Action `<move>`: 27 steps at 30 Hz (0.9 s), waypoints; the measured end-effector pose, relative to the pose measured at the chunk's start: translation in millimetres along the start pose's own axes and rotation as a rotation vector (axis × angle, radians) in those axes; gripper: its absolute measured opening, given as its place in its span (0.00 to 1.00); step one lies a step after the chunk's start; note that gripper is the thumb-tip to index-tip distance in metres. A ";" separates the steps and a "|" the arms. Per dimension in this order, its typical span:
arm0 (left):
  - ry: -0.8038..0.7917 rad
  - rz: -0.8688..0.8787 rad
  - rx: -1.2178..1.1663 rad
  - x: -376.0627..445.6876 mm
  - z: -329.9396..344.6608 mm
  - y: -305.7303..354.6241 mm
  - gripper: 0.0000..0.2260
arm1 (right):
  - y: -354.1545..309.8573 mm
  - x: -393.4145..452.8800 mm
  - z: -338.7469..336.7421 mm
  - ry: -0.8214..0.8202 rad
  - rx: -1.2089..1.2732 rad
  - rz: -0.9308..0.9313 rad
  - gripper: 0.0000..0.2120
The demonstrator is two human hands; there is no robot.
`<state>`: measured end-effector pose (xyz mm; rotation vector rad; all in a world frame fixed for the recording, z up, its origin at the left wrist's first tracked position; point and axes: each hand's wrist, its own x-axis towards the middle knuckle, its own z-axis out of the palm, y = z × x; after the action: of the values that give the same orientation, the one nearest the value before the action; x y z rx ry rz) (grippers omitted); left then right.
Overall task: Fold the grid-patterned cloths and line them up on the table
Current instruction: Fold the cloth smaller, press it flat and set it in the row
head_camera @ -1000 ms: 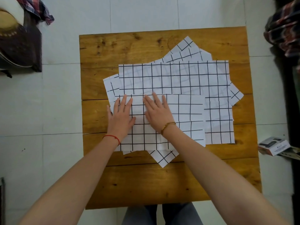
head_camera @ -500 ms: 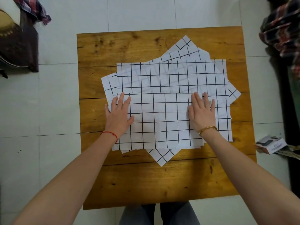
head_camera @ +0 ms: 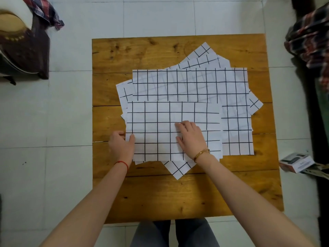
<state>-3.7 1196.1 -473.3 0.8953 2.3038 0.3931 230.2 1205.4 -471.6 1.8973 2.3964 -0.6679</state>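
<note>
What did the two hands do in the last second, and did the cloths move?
The right hand slid out to the right side of the folded cloth, then came back to its middle, fingers resting on it. The left hand drew back to the left edge and now pinches it. The folded cloth, the unfolded cloths beneath and the wooden table stayed put.

Pale tiled floor [head_camera: 71, 107] lies all around the wooden table [head_camera: 187, 193]. A dark chair [head_camera: 26, 50] with plaid fabric [head_camera: 48, 11] stands off its far-left corner; a small box [head_camera: 295, 162] lies off its right edge.
</note>
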 end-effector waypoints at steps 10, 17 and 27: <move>-0.115 -0.101 -0.206 3.1 -7.2 13.6 0.17 | -8.4 -1.1 6.5 -0.036 -0.037 0.047 0.24; -0.353 -0.140 -0.360 7.2 -27.4 13.8 0.26 | -9.2 -6.7 13.2 0.023 -0.098 0.041 0.28; -0.532 0.154 -0.300 -29.0 -67.0 54.7 0.17 | -22.2 1.3 20.0 0.011 -0.202 0.059 0.32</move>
<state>-3.3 1212.7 -383.7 0.8981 1.6484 0.4836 204.3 1196.1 -483.0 1.8843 2.3027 -0.3958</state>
